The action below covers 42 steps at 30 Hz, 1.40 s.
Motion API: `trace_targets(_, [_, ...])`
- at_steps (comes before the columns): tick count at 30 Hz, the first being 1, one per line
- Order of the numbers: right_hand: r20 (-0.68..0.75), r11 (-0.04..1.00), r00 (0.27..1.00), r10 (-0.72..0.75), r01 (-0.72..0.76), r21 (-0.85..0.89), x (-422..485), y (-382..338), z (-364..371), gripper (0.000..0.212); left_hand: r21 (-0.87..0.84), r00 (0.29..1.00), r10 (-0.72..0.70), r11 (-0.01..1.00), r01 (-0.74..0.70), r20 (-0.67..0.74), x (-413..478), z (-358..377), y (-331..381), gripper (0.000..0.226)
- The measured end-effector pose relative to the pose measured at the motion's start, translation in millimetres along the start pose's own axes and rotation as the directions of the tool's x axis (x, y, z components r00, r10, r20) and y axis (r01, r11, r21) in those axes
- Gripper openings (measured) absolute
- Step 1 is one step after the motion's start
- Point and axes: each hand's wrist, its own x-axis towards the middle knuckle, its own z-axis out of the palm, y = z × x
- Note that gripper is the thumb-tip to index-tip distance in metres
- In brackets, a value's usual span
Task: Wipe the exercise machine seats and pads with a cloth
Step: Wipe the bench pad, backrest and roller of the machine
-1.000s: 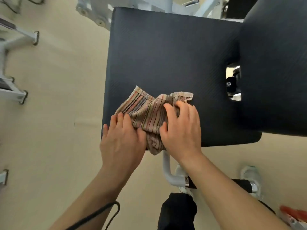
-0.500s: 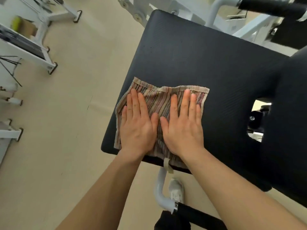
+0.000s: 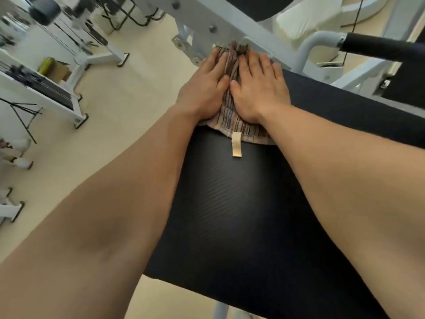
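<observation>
A black textured seat pad (image 3: 241, 203) fills the middle of the head view. A striped cloth (image 3: 231, 72) lies bunched at the pad's far edge, its beige tag (image 3: 236, 143) trailing toward me. My left hand (image 3: 204, 86) presses flat on the cloth's left side. My right hand (image 3: 259, 86) presses flat on its right side, thumbs nearly touching. Both forearms stretch out over the pad. The cloth's far end touches the machine's white frame (image 3: 230, 24).
A black-gripped handle (image 3: 379, 48) on a white bar sticks out at the upper right. Other white gym machines (image 3: 76, 58) stand on the beige floor to the left. A yellow-green bottle (image 3: 46, 64) sits beside a cardboard box there.
Both hands have pushed the cloth from the pad's near edge across to its far edge. The cloth went from spread flat to bunched between the hands.
</observation>
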Motion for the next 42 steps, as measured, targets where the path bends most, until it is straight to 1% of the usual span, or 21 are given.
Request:
trace_targets(3, [-0.007, 1.000, 1.000, 0.016, -0.016, -0.027, -9.5, -5.3, -0.1, 0.066, 0.002, 1.000, 0.013, 1.000, -0.013, 0.012, -10.0, 0.6, -0.4, 0.057])
trace_targets(6, [0.009, 1.000, 1.000, -0.019, 0.019, -0.014, -59.8, -25.4, 8.3, 0.067, 0.093, 1.000, -0.010, 0.996, 0.009, 0.014, -74.5, 5.6, -3.8, 0.059])
trace_targets(7, [0.017, 0.999, 0.999, -0.048, 0.048, 0.005, -84.7, -35.4, 13.1, 0.067, 0.109, 0.999, -0.040, 0.993, 0.038, 0.014, -107.4, 7.6, -6.9, 0.059])
trace_targets(11, [0.048, 0.978, 0.979, -0.199, 0.195, 0.078, -212.2, -80.7, 31.3, 0.067, 0.193, 0.971, -0.237, 0.952, 0.237, -0.023, -267.7, 13.6, -6.8, 0.059])
trace_targets(13, [0.088, 0.957, 0.954, -0.285, 0.278, 0.084, -268.1, -90.6, 39.6, 0.065, 0.279, 0.962, -0.274, 0.922, 0.266, -0.011, -326.8, 18.2, -2.6, 0.060])
trace_targets(15, [0.121, 0.934, 0.927, -0.356, 0.347, 0.086, -294.8, -87.4, 45.7, 0.064, 0.337, 0.961, -0.274, 0.908, 0.249, 0.029, -353.0, 22.6, -2.6, 0.060])
trace_targets(17, [0.118, 0.930, 0.923, -0.365, 0.357, 0.083, -289.7, -78.8, 46.0, 0.066, 0.345, 0.961, -0.275, 0.905, 0.248, 0.031, -345.0, 21.8, -2.8, 0.061])
trace_targets(18, [0.117, 0.944, 0.938, -0.327, 0.320, 0.079, -278.5, -74.2, 43.3, 0.067, 0.337, 0.960, -0.279, 0.907, 0.254, 0.026, -331.1, 19.9, -1.5, 0.061])
trace_targets(20, [0.103, 0.978, 0.974, -0.203, 0.196, 0.075, -247.1, -63.8, 37.0, 0.070, 0.300, 0.966, -0.258, 0.924, 0.238, 0.027, -289.6, 18.2, 1.1, 0.063])
trace_targets(22, [0.085, 0.993, 0.990, -0.111, 0.106, 0.055, -214.0, -51.7, 31.9, 0.071, 0.282, 0.974, -0.224, 0.937, 0.205, 0.035, -240.2, 17.6, 5.8, 0.063])
trace_targets(26, [0.044, 0.998, 0.998, -0.054, 0.053, 0.032, -159.7, -31.8, 23.1, 0.067, 0.290, 0.986, -0.170, 0.943, 0.163, -0.005, -157.9, 17.8, 17.4, 0.062])
trace_targets(31, [0.056, 0.998, 0.997, -0.058, 0.058, 0.001, -107.7, -10.7, 10.6, 0.068, 0.244, 0.984, -0.176, 0.953, 0.180, -0.037, -103.2, 19.6, 21.8, 0.061])
trace_targets(36, [0.067, 0.999, 0.997, -0.049, 0.050, -0.019, -62.2, 4.9, 0.9, 0.065, 0.208, 0.988, -0.154, 0.965, 0.157, -0.032, -48.4, 17.1, 26.0, 0.062])
trace_targets(42, [0.064, 0.997, 0.996, -0.064, 0.066, -0.026, -21.9, 19.1, -8.9, 0.065, 0.189, 0.989, -0.144, 0.970, 0.149, -0.043, -6.9, 17.0, 29.1, 0.061])
